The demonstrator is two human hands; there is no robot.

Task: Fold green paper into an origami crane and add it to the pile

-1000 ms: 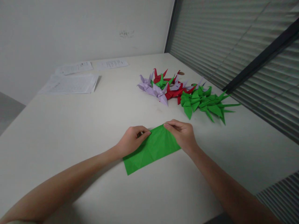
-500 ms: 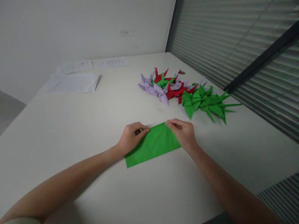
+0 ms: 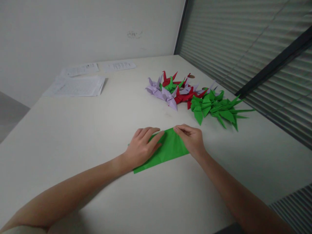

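Observation:
A sheet of green origami paper, folded into a long rectangle with faint creases, lies slanted on the white table. Over its left part rests my left hand, palm down with the fingers spread, covering that end. My right hand pinches the far edge toward the right end between thumb and fingers. Beyond the paper, to the right, sits a pile of folded paper cranes: green ones nearest, with purple ones and red ones behind and to the left.
Printed sheets of paper lie at the far left of the table. A wall stands behind. Along the right side runs a window with blinds, its dark frame meeting the table edge.
My left hand has released its pinch on the far edge and spread flat over the left part of the paper. My right hand keeps its pinch in the same place.

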